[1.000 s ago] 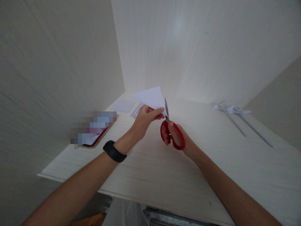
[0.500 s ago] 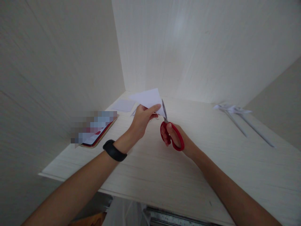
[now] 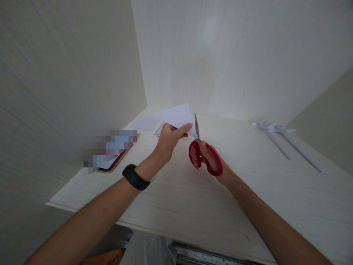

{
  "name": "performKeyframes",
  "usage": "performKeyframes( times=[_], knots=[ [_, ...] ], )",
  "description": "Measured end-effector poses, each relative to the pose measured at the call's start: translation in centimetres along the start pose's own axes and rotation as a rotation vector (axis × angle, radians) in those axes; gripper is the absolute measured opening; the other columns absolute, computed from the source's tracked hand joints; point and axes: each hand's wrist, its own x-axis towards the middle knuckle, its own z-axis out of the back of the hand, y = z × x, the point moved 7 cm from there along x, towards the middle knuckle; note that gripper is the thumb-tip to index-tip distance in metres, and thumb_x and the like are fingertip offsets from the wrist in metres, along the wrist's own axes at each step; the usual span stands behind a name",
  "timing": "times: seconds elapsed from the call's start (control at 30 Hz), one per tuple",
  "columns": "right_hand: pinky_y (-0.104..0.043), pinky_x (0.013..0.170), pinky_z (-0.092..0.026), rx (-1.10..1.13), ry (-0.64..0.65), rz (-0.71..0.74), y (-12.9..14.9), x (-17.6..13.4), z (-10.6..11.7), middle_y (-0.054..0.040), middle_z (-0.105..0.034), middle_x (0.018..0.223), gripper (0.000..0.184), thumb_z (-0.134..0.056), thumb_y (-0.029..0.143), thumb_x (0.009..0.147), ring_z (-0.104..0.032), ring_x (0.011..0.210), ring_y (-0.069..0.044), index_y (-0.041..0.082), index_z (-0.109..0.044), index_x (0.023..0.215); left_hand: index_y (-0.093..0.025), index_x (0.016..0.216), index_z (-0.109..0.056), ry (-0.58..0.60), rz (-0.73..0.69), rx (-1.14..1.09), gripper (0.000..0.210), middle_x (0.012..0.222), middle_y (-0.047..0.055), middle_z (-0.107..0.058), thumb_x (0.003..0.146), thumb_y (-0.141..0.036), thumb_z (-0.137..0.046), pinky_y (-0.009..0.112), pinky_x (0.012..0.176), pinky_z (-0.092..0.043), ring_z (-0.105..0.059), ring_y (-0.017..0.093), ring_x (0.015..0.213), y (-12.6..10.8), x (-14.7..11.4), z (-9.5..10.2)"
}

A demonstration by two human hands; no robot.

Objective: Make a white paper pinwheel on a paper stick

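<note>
My left hand pinches a white sheet of paper near its right end, thumb on top and fingers beneath. Red-handled scissors are in my right hand, with thumb and fingers through the loops. Their blades point away from me, at the right edge of the paper. Whether the blades are apart around the paper or just beside it, I cannot tell. Behind my left hand, more white paper pieces lie flat on the white surface.
A phone, its screen blurred out, leans near the left wall. At the right rear lie two white paper sticks with folded paper at their far ends. Walls close in the left and back. Below the front edge hangs a whitish translucent sheet.
Both hands have shifted slightly right, the paper moving with the left one. The scissors have moved right too, and their loops look a little wider apart.
</note>
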Motion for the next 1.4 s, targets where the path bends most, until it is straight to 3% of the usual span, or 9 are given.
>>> performKeyframes(
  times=[0.87, 1.4],
  knots=[
    [-0.020, 0.041, -0.038, -0.087, -0.010, 0.053, -0.58, -0.22, 0.29, 0.0006, -0.053, 0.049, 0.060, -0.034, 0.069, 0.090, -0.049, 0.042, -0.009, 0.018, -0.048, 0.061, -0.014, 0.070, -0.065, -0.002, 0.009, -0.004, 0.020, 0.071, -0.001, -0.064, 0.064, -0.030, -0.076, 0.022, 0.061, -0.046, -0.056, 0.009, 0.064, -0.09, -0.05, -0.06],
    [-0.019, 0.039, -0.035, -0.182, -0.059, 0.021, 0.22, -0.69, 0.74, 0.0021, -0.050, 0.047, 0.055, -0.039, 0.064, 0.090, -0.046, 0.038, -0.008, 0.018, -0.045, 0.060, -0.014, 0.076, -0.068, 0.055, 0.023, -0.025, 0.020, 0.072, -0.001, -0.065, 0.066, -0.029, -0.076, 0.024, 0.067, -0.047, -0.059, 0.010, 0.069, 0.27, -0.09, -0.25]
  ],
)
